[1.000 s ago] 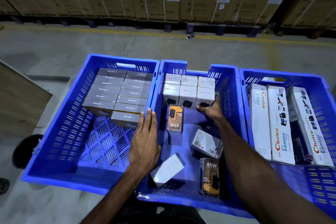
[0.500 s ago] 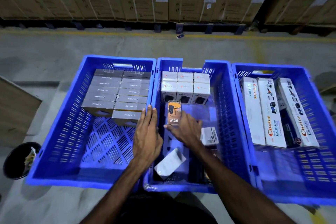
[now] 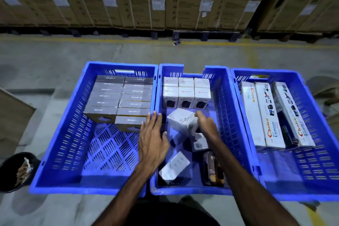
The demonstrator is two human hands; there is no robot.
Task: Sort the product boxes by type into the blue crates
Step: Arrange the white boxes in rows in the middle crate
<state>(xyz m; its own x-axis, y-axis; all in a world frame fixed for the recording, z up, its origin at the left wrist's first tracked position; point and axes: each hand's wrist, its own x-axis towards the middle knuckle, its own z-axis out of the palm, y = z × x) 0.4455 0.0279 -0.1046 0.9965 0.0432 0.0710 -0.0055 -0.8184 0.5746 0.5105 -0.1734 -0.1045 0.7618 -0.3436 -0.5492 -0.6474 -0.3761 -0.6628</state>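
Left hand (image 3: 152,141) being held flat, palm down, fingers (image 3: 155,121) extended forward and close together, thumb spread toward right. Left forearm being extended up from lower frame edge. Right hand (image 3: 206,124) being curled, fingers (image 3: 199,114) bent in a grip, knuckles up. Right forearm being angled in from lower right. Hands being kept just apart.

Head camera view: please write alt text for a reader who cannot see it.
A person's right hand grips a white box in the middle blue crate, below a row of white boxes; the left hand rests on the crate's left rim. The left crate holds grey boxes, the right crate long Choice boxes.
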